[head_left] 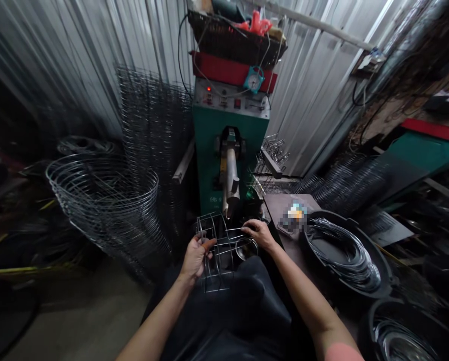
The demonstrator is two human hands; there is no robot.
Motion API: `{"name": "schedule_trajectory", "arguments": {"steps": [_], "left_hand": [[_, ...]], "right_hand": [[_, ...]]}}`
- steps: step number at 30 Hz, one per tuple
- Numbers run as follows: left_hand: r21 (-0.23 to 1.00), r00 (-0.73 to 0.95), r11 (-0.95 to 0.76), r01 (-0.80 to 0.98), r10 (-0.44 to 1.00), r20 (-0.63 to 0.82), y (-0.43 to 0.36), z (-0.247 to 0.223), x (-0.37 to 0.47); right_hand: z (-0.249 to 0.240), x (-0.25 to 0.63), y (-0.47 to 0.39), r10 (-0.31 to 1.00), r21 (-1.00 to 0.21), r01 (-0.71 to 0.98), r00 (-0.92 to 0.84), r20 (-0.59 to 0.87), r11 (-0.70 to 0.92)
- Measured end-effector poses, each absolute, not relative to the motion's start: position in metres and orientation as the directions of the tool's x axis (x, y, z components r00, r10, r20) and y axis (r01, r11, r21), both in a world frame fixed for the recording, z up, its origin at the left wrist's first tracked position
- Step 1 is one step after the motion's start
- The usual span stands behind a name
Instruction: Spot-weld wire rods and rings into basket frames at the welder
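Left hand [197,255] closed on the left side of a small wire frame [219,250], thumb and fingers pinching its bars; right hand [258,234] pinches the end of a thin metal rod [234,231] at the frame's upper right. Both hands are above the dark-clothed lap [232,311], with the frame between them, just below the electrode arm of the machine.

Largest is the corrugated metal wall [89,60] across the back. Before it stands a green machine [205,150] with a red band near its top, its pale arm [231,175] pointing down toward the frame. Left of the machine rises a tall stack of wire grids [149,120], and nearer, a leaning stack of round wire hoops [104,200]. On the right, a round black tub [388,281] holds coiled wire [354,260]; a second tub [365,326], lower down, holds more. A brownish tabletop [280,201] lies between the machine and the upper tub, with a blurred-out item [294,215] on it. Smaller still, a teal dial [253,80] hangs at the control panel [228,100], where a tiny red light [208,88] glows.
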State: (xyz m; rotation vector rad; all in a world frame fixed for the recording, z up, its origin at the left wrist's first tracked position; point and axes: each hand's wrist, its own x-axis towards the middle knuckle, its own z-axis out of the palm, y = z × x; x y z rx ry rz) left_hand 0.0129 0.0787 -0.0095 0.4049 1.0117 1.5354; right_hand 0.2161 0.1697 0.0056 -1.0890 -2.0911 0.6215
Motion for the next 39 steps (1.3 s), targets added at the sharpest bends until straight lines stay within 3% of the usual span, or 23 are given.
{"name": "schedule_trajectory", "arguments": {"steps": [24,39], "left_hand": [[0.727,-0.242,0.099,-0.680,0.905,-0.350,0.126,-0.013,0.011],[0.719,-0.211,0.160,-0.676,0.893,-0.398,0.133,-0.018,0.009]], "right_hand": [[0.000,0.215,0.216,0.867,-0.744,0.477,-0.409,0.285,0.469],[-0.001,0.218,0.216,0.858,-0.718,0.492,-0.408,0.310,0.493]]}}
